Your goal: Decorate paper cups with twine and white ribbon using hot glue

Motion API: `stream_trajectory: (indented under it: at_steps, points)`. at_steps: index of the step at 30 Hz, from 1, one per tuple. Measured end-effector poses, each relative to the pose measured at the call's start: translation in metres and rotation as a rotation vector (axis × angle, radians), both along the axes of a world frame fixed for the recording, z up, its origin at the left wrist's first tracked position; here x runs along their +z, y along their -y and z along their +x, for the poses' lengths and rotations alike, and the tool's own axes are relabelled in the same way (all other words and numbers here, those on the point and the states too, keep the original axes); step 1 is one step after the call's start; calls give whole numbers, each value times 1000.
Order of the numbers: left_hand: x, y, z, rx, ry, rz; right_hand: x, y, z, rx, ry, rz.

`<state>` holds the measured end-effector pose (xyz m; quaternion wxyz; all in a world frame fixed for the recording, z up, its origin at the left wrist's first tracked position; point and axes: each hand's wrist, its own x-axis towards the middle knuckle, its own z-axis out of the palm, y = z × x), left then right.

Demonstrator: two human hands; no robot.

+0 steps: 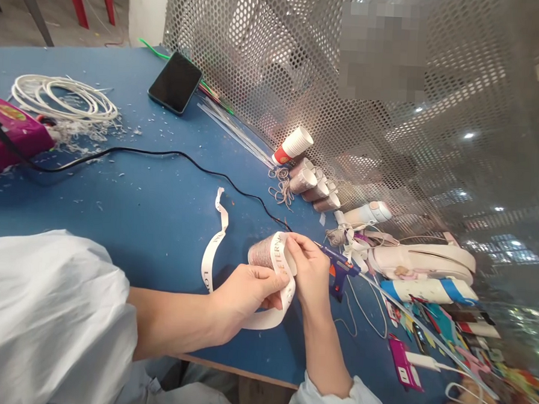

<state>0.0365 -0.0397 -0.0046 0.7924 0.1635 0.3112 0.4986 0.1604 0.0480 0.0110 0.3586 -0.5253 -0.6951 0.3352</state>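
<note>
Fingers of the left hand [237, 301] pinch 1 white lettered ribbon [208, 262], tips together; those of the right hand [311, 272] close on it, seemingly against 1 brown twine-wrapped cup [259, 253] near the blue worktop's [160, 214] near edge. Ribbon apparently covers only part; its long tail is left loose. At least 4 similar cups [303, 181], seemingly ribbonless, stand by the far edge.

Soft light is brightening the blue tabletop [170, 203], shadow pooling along its near side. Glints are spotting the perforated metal screen [302, 89]; pixelation is masking one patch, the right edge blurring.
</note>
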Motion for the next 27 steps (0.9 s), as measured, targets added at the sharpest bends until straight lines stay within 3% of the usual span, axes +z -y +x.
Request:
stream_trajectory:
  at_steps: [5,9,15,23,27]
  points:
    - [0,-1,-3,2,-80,-30,-3,0,-1,-12,-34,7]
    - [9,-5,-17,42,-211,-31,-5,-1,3,7,-61,72]
    - [24,-22,-47,273,-499,139,-2,0,2,-7,-63,246]
    - [36,-57,-96,409,-787,277,-1,9,2,12,-130,358]
    - [34,-69,-120,463,-1131,354,-2,9,0,109,-127,397]
